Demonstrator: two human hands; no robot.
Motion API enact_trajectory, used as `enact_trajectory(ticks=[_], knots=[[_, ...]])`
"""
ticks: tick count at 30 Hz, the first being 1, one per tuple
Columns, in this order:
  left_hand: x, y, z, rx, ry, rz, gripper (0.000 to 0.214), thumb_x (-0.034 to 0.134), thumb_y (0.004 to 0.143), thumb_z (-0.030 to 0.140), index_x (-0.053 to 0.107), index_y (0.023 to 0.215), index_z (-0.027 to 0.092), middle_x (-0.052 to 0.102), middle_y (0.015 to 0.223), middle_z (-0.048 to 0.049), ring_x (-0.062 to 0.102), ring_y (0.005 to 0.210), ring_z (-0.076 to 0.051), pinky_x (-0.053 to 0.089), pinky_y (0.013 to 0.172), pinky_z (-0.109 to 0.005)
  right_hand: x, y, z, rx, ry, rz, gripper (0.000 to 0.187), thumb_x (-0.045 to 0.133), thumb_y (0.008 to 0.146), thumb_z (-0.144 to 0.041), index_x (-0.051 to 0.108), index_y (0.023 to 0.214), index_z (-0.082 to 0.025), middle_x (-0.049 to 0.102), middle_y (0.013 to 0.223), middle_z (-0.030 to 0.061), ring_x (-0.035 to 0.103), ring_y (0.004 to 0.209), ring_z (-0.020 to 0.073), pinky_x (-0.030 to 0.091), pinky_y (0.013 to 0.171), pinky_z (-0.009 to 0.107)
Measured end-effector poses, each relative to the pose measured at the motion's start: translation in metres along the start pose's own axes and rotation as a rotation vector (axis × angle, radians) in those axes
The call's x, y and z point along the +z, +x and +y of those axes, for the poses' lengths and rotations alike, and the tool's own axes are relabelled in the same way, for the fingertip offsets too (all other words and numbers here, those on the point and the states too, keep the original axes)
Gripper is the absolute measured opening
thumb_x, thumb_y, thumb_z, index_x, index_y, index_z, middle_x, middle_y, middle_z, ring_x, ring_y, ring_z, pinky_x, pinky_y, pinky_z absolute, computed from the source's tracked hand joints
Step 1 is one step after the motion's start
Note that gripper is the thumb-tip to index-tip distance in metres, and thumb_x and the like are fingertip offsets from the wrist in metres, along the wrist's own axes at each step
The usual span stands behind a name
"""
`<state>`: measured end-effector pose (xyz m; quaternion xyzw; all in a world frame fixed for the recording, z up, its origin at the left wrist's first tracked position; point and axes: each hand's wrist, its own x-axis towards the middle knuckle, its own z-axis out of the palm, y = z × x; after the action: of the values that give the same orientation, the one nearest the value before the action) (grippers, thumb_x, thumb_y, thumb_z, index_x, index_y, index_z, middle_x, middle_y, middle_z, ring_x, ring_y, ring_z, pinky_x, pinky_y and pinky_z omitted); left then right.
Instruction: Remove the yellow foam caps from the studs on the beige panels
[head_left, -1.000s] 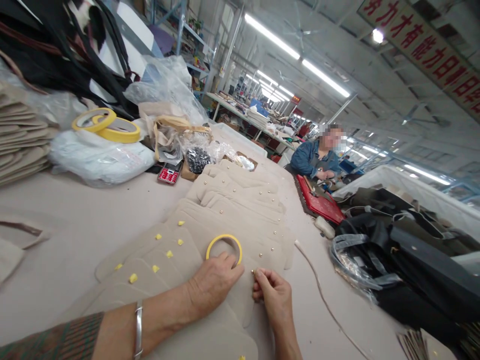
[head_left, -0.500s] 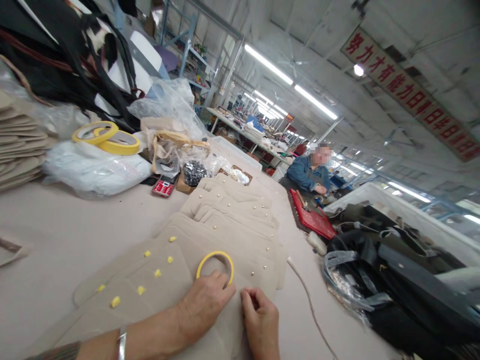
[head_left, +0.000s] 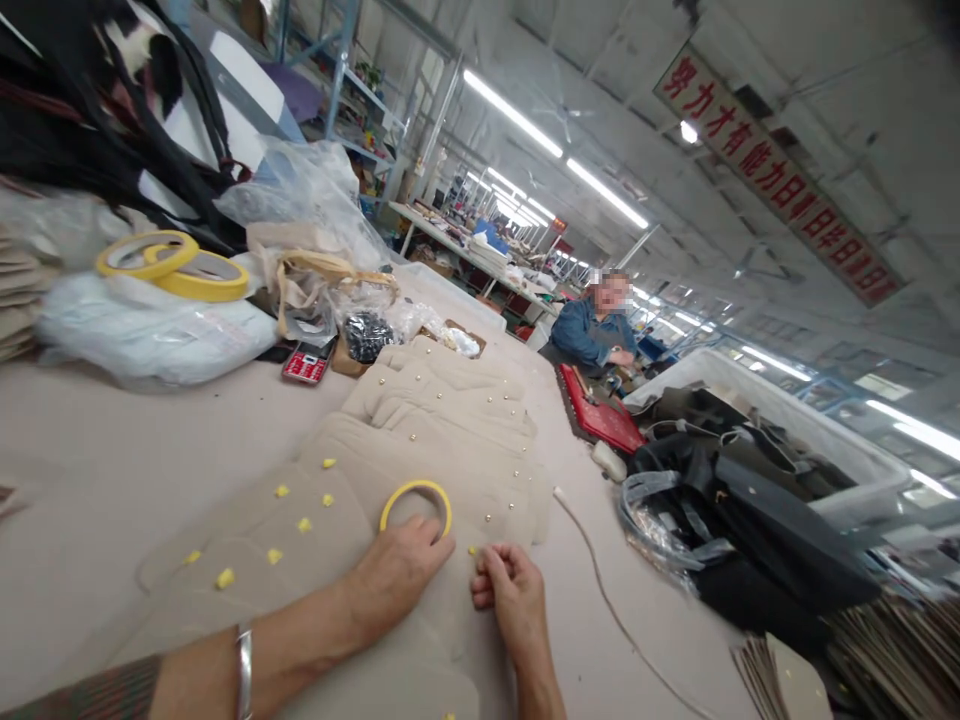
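My left hand (head_left: 401, 572) is closed on the near edge of a yellow tape roll (head_left: 384, 512), over overlapping beige fabric pieces (head_left: 367, 580). To its right, my right hand (head_left: 516, 600) has its thumb and fingers pressed together; whatever may be between them is hidden. A small yellow tape bit (head_left: 472, 550) lies on the fabric just beside those fingertips. Several more yellow bits (head_left: 225, 579) dot the pieces on the left. Small metal studs (head_left: 413, 437) show on the pieces farther away.
Two tape rolls (head_left: 221, 277) lie on a plastic-wrapped bundle (head_left: 157, 335) at left. A red phone-like object (head_left: 307, 362) is close by. Right of the fabric are a cord (head_left: 592, 560), a black bag (head_left: 765, 545) and a white bin (head_left: 847, 470). A co-worker (head_left: 589, 330) sits beyond.
My right hand has moved slightly away from me, and a yellow tape bit now shows by its fingertips. The left hand keeps hold of the tape roll. The view has turned a little right.
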<state>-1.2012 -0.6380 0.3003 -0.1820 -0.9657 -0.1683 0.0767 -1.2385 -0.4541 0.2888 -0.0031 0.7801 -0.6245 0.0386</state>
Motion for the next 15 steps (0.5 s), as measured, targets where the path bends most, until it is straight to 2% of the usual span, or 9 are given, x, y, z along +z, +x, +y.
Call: enact_trajectory(ticks=[4, 9, 12, 15], knots=[[-0.006, -0.001, 0.001, -0.023, -0.003, -0.021, 0.024, 0.042, 0.088, 0.003, 0.059, 0.093, 0.017, 0.061, 0.090, -0.0086, 0.057, 0.085, -0.024, 0.049, 0.070, -0.033, 0.000, -0.007, -0.005, -0.018, -0.109, -0.033, 0.041, 0.067, 0.075, -0.052, 0.068, 0.077, -0.011, 0.059, 0.054, 0.0005, 0.052, 0.047, 0.0110, 0.044, 0.044, 0.020], [-0.008, 0.000, 0.004, -0.027, 0.014, -0.015, 0.028, 0.042, 0.085, 0.001, 0.061, 0.096, 0.018, 0.063, 0.094, -0.0086, 0.059, 0.088, -0.023, 0.050, 0.074, -0.033, 0.007, -0.008, -0.004, -0.132, -0.283, 0.034, 0.035, 0.060, 0.081, -0.046, 0.072, 0.074, -0.014, 0.059, 0.053, 0.0002, 0.052, 0.047, 0.0133, 0.041, 0.044, 0.021], [0.011, -0.001, -0.003, -0.043, 0.016, -0.012, 0.039, 0.037, 0.081, -0.004, 0.063, 0.098, 0.020, 0.065, 0.094, -0.0073, 0.061, 0.086, -0.022, 0.051, 0.074, -0.033, 0.013, -0.006, -0.003, -0.231, -0.370, 0.074, 0.028, 0.056, 0.083, -0.034, 0.072, 0.068, -0.016, 0.065, 0.057, 0.0017, 0.057, 0.054, 0.0154, 0.043, 0.050, 0.022], [0.047, 0.002, -0.026, 0.027, 0.005, 0.038, 0.045, 0.037, 0.077, -0.001, 0.062, 0.101, 0.026, 0.065, 0.095, -0.0053, 0.062, 0.088, -0.024, 0.053, 0.075, -0.038, 0.022, -0.002, -0.005, -0.300, -0.470, 0.164, 0.020, 0.056, 0.076, -0.018, 0.072, 0.065, -0.016, 0.067, 0.059, 0.0018, 0.061, 0.057, 0.0161, 0.043, 0.055, 0.022]])
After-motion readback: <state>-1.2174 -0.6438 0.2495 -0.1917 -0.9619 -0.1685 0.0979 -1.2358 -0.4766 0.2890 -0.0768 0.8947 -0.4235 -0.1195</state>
